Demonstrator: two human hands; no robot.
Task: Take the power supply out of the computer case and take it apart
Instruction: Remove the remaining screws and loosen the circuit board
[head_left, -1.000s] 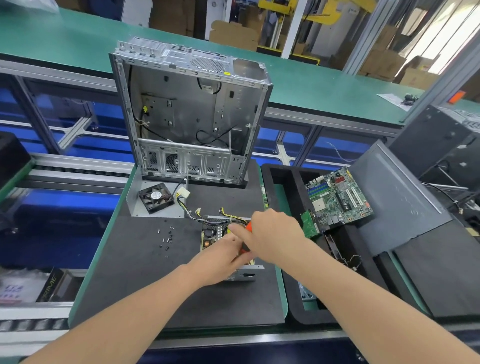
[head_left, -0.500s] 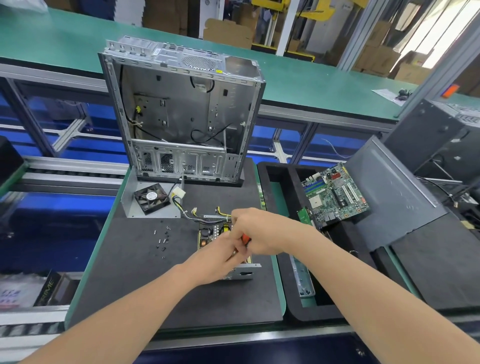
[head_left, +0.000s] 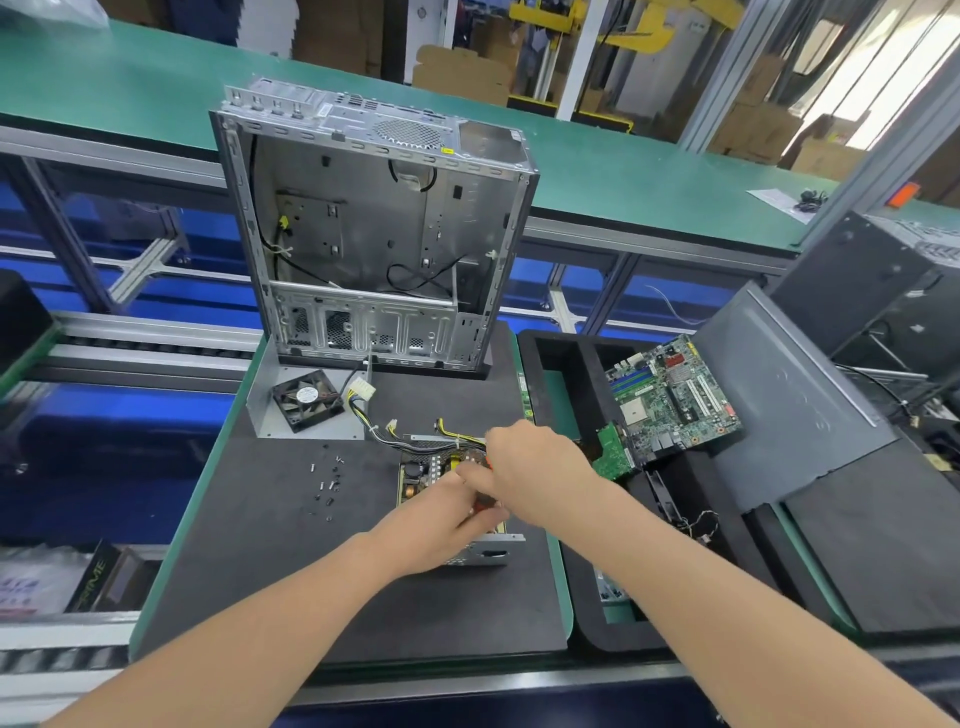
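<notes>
The opened power supply (head_left: 422, 480) lies flat on the black mat, its circuit board showing and its metal base (head_left: 491, 552) poking out toward me. My left hand (head_left: 441, 527) rests over it, fingers pinched by the lower end of an orange-handled screwdriver (head_left: 484, 503). From above, my right hand (head_left: 527, 467) is closed around the handle. The tip is hidden. A cable bundle (head_left: 374, 423) runs from the supply toward the empty computer case (head_left: 363, 249), upright at the back.
The supply's cover with a fan (head_left: 306, 402) lies left of the cables. Several loose screws (head_left: 327, 483) are scattered on the black mat (head_left: 270, 561). A motherboard (head_left: 675, 400) leans in a black foam tray (head_left: 550, 358). A grey side panel (head_left: 779, 405) is right of it.
Both hands stay together over the power supply; my right hand has shifted slightly left and closer to my left hand. Nothing else has moved.
</notes>
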